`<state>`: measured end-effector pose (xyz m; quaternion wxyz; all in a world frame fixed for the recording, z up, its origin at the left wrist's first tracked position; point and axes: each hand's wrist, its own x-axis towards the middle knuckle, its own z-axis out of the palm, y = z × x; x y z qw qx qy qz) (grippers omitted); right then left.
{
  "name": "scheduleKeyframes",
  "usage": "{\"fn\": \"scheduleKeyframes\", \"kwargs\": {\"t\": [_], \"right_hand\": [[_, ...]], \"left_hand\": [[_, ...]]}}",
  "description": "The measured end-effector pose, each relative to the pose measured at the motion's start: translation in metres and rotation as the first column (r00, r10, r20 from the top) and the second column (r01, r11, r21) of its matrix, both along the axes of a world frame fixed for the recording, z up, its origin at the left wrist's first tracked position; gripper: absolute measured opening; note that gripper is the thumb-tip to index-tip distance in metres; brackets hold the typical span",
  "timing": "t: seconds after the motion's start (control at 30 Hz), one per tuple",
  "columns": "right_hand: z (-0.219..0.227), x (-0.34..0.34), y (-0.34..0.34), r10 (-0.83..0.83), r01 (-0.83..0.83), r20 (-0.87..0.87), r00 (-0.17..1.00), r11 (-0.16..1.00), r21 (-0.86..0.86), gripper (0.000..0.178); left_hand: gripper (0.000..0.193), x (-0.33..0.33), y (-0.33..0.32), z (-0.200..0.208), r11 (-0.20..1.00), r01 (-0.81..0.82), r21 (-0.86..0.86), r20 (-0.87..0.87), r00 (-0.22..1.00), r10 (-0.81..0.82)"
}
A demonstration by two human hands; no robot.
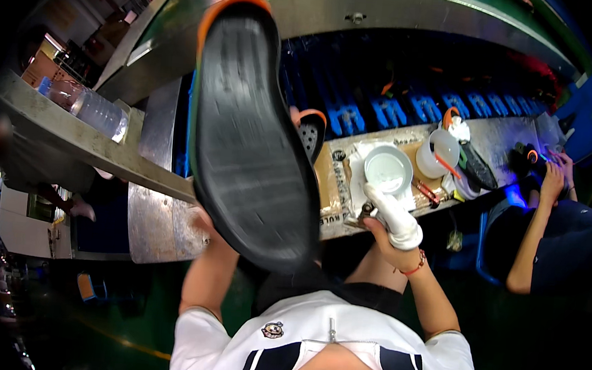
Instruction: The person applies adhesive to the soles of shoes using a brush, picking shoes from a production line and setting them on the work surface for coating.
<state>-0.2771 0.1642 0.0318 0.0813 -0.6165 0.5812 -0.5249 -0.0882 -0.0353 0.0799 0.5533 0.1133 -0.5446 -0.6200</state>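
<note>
A large black shoe sole (255, 133) with an orange edge at its top fills the view left of centre, its grooved underside toward me. My left hand (204, 225) is at its lower left edge, blurred, its fingers mostly hidden behind the sole. Past the sole's right edge show a perforated black clog part (310, 136) with an orange rim and what looks like a fingertip. White covers wrap some fingers of my right hand (395, 227), which is closed on a small dark object of unclear kind (366, 210), below a pale round bowl (387, 170).
Cardboard (335, 188) lies under the bowl on the bench. Nearby are a white tub (437, 153) with an orange-handled tool, red-handled tools (425, 192) and a dark shoe (478, 166). Blue fixtures (388, 112) line the machine behind. A co-worker's hands (558, 171) are at the right.
</note>
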Motion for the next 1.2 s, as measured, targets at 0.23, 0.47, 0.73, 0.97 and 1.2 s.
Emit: {"fn": "scheduleKeyframes", "kwargs": {"t": [0.23, 0.47, 0.73, 0.97, 1.2], "right_hand": [[0.003, -0.001, 0.005, 0.027, -0.023, -0.058, 0.998, 0.997, 0.068, 0.046], [-0.046, 0.01, 0.016, 0.06, -0.069, 0.069, 0.996, 0.99, 0.122, 0.027], [-0.058, 0.044, 0.001, 0.167, -0.156, -0.029, 0.986, 0.962, 0.222, 0.022], [-0.052, 0.051, 0.0, 0.14, -0.139, 0.0, 0.99, 0.982, 0.132, 0.022], [-0.065, 0.056, 0.008, -0.002, -0.018, 0.113, 0.994, 0.985, 0.174, 0.024]], "left_hand": [[0.066, -0.076, -0.175, 0.175, 0.747, 0.664, 0.031, -0.123, 0.744, -0.656], [0.03, 0.01, -0.017, -0.04, 0.915, 0.035, -0.401, 0.464, 0.869, 0.17], [0.032, 0.13, 0.058, -0.175, 0.655, -0.292, -0.697, 0.574, 0.32, 0.754], [0.047, 0.118, 0.059, -0.176, 0.565, -0.127, -0.816, 0.552, 0.122, 0.825], [0.047, 0.115, 0.061, -0.169, 0.551, -0.078, -0.831, 0.548, 0.057, 0.835]]}}
